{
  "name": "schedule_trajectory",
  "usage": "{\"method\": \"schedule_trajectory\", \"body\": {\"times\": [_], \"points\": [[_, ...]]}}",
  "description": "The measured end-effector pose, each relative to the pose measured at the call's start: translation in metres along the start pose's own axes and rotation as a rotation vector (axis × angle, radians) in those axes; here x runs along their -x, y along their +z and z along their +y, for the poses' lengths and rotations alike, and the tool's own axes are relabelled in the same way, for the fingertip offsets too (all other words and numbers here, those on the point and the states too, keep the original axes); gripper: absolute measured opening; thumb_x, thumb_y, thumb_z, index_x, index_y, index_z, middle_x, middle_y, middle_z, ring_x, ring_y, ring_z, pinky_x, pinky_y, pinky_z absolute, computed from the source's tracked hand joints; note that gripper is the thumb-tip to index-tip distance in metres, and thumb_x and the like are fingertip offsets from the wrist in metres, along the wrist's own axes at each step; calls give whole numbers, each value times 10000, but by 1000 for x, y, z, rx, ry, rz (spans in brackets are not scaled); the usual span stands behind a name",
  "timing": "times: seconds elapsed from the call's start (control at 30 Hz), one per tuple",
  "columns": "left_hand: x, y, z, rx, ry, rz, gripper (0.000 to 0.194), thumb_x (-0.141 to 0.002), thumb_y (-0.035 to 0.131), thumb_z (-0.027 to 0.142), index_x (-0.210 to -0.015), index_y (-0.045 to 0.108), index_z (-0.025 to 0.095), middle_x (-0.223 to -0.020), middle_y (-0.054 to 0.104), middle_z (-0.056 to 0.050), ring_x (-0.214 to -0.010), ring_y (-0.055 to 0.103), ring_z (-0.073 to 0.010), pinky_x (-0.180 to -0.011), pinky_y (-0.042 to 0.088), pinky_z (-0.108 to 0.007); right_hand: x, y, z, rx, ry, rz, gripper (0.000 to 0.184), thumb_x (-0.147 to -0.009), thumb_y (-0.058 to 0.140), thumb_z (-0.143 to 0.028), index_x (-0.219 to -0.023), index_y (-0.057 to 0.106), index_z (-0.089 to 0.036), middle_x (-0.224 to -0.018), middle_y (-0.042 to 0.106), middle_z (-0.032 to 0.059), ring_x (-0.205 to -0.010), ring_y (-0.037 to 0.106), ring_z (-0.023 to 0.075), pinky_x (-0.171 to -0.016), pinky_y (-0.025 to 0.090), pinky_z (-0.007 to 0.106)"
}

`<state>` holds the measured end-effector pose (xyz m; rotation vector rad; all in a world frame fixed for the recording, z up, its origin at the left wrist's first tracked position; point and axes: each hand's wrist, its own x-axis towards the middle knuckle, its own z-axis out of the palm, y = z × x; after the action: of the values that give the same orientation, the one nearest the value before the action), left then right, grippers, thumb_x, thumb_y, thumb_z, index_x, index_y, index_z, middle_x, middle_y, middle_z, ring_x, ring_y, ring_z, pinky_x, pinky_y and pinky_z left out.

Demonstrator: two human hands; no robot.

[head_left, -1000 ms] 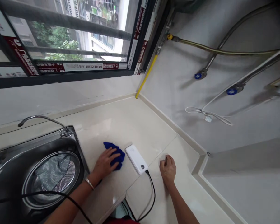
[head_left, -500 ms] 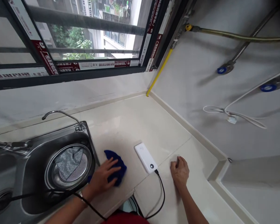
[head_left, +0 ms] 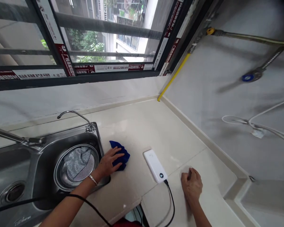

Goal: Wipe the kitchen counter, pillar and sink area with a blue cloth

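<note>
My left hand (head_left: 110, 162) lies with fingers spread on a crumpled blue cloth (head_left: 120, 153), pressing it to the countertop just right of the sink. A silver bracelet (head_left: 93, 180) circles that wrist. My right hand (head_left: 191, 184) rests on the counter with its fingers curled in, and I see nothing in them. Between the hands lies a white power bank (head_left: 154, 164), with a black cable (head_left: 172, 201) plugged into its near end. The right hand is a little to the right of it, apart from it.
On the left is a steel sink (head_left: 29, 170), where a round metal basin (head_left: 59, 170) holds a grey cloth (head_left: 78, 160). A thin tap (head_left: 73, 112) arches behind it. A black cable (head_left: 85, 201) crosses my left forearm. A yellow pipe (head_left: 174, 77) stands in the corner by the window.
My left hand has pushed the blue cloth away from me along the counter beside the sink. The view has shifted left; my right hand stays curled near the power bank.
</note>
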<state>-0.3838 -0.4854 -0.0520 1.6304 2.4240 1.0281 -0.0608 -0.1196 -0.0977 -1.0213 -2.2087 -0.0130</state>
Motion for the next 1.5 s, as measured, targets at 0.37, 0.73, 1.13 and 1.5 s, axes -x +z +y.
{"method": "schedule_trajectory", "body": {"times": [0.37, 0.73, 1.13, 1.5], "points": [[-78, -38, -99, -231, -489, 284, 472, -927, 541, 407, -1364, 576, 232, -1512, 480, -117, -1451, 367, -334, -1231, 216, -617, 2, 0, -1, -24, -10, 3, 482, -887, 438, -379, -1208, 614, -66, -1241, 629, 224, -1111, 602, 295, -967, 491, 433], [-33, -23, -71, -253, -251, 198, 454, -948, 504, 408, -1360, 567, 227, -1524, 462, -125, -1457, 361, -329, -1201, 328, -591, -1, 6, 2, 17, -15, 18, 471, -880, 444, -347, -1186, 630, -41, -1231, 641, 232, -1101, 617, 290, -973, 503, 430], [12, -19, -17, -144, 9, -20, 463, -946, 540, 336, -1408, 509, 311, -1537, 450, -77, -1451, 380, -284, -1177, 397, -566, -1, -2, 0, 13, 97, -88, 531, -842, 422, -400, -1188, 623, -52, -1260, 623, 232, -1125, 592, 324, -991, 482, 486], [-103, -33, -108, -345, -497, 231, 566, -955, 477, 453, -1443, 493, 167, -1586, 328, -203, -1480, 278, -412, -1216, 274, -574, -1, -7, -1, 30, 105, -117, 537, -826, 413, -453, -1198, 594, -112, -1219, 618, 196, -1112, 572, 328, -965, 474, 505]]}}
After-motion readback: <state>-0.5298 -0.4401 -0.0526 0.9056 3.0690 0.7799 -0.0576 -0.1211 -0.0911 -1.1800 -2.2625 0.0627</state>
